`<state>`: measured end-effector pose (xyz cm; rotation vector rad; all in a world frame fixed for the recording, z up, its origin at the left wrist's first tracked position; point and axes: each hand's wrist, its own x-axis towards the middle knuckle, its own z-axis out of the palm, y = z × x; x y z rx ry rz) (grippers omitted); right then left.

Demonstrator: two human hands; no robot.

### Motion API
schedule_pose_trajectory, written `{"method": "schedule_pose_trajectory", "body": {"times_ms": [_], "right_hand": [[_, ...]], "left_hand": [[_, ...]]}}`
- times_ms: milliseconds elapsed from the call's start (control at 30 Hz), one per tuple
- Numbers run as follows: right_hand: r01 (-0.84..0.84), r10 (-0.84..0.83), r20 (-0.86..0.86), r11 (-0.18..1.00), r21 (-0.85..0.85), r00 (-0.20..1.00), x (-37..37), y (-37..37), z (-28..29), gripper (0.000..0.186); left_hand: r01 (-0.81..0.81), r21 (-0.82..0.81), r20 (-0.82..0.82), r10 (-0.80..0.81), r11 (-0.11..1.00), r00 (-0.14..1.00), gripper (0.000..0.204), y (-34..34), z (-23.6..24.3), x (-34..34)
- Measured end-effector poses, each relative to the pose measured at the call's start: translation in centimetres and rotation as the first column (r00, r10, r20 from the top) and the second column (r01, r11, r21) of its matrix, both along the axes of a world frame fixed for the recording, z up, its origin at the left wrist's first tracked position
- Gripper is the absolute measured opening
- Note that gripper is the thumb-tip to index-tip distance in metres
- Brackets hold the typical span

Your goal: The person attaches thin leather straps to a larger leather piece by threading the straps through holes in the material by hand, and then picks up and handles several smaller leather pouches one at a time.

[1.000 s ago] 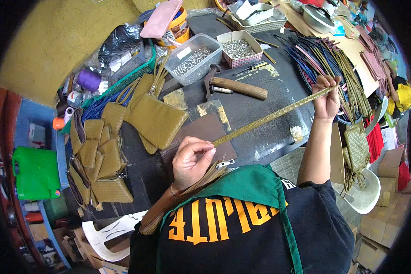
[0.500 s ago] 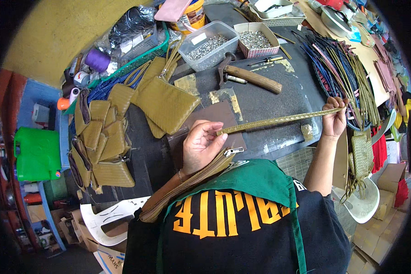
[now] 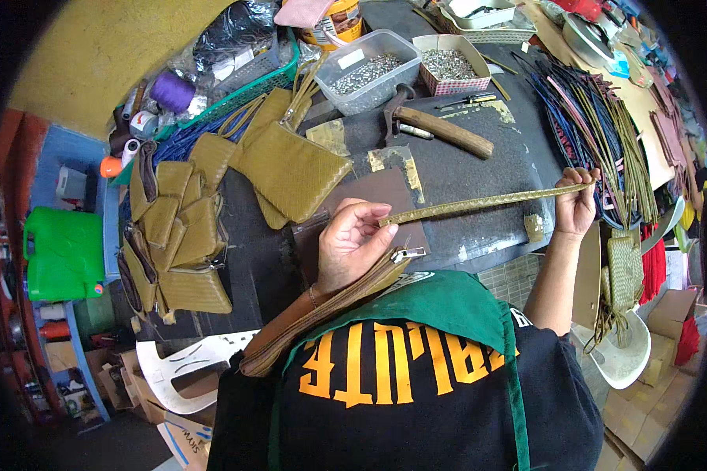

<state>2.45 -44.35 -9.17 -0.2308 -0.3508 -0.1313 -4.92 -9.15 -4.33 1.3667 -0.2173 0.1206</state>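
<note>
An olive woven strap [image 3: 483,206] is stretched between my two hands above the dark table. My left hand [image 3: 352,245] pinches its left end between thumb and fingers. The strap's other end is gripped in my right hand [image 3: 576,201], raised at the right. A brown zippered pouch [image 3: 330,314] lies along my left forearm against my chest, its metal zipper pull [image 3: 408,253] just below my left thumb. Beyond my left hand, olive woven pouches [image 3: 294,169] rest on the table, and a pile of similar pouches [image 3: 181,235] spreads farther left.
A hammer [image 3: 444,129] lies near the table's middle. Behind it stand a clear plastic tub [image 3: 357,98] and a checkered box [image 3: 452,82] of small metal pieces. Bundled straps [image 3: 597,133] lie at the right. White chair parts [image 3: 173,377] show at lower left.
My hands hold the strap in nearly the same pose. The table and its things appear shifted slightly in the picture as the view moves a little.
</note>
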Motion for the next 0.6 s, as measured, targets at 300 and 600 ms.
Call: {"method": "schedule_pose_trajectory", "body": {"times_ms": [300,600], "right_hand": [[-0.005,0.005,-0.021,1.000,-0.013,1.000,0.6,0.1,-0.3,0.020],[-0.021,0.021,-0.058,1.000,-0.012,0.998,1.2,-0.2,-0.9,0.021]], "left_hand": [[-0.004,-0.020,0.018,0.005,1.000,1.000,0.023,0.0,-0.2,0.2],[-0.016,0.013,0.048,0.016,1.000,0.999,0.023,0.1,-0.2,0.3]]}}
